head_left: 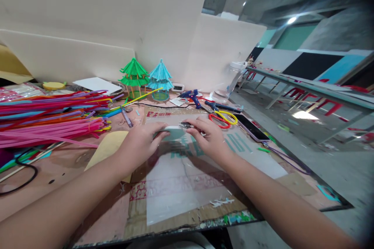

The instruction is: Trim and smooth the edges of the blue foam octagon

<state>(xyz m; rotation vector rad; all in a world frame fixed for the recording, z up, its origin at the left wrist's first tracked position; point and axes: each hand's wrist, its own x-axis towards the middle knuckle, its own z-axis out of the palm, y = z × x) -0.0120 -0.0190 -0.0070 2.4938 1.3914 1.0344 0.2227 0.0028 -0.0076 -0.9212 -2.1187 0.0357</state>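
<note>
My left hand (pixel 143 141) pinches a flat, pale piece (pixel 173 129) with a rounded edge, held above the work surface between thumb and fingers. My right hand (pixel 209 137) is closed on a small dark metal tool (pixel 186 125) at the pale piece's right end. Its exact kind is too small to make out. Beneath both hands lies a translucent white sheet (pixel 175 202) with green and red print. A yellowish card (pixel 106 148) rests partly behind my left forearm.
Bundled pipe cleaners (pixel 52 114) cover the left side. Behind stand green (pixel 133 74) and blue (pixel 160 76) tiered models. Further right are a glue gun (pixel 191 95), scissors (pixel 223 120), a phone (pixel 251 127) and a clear plastic jug (pixel 235 76). White scraps (pixel 222 202) lie near the front edge.
</note>
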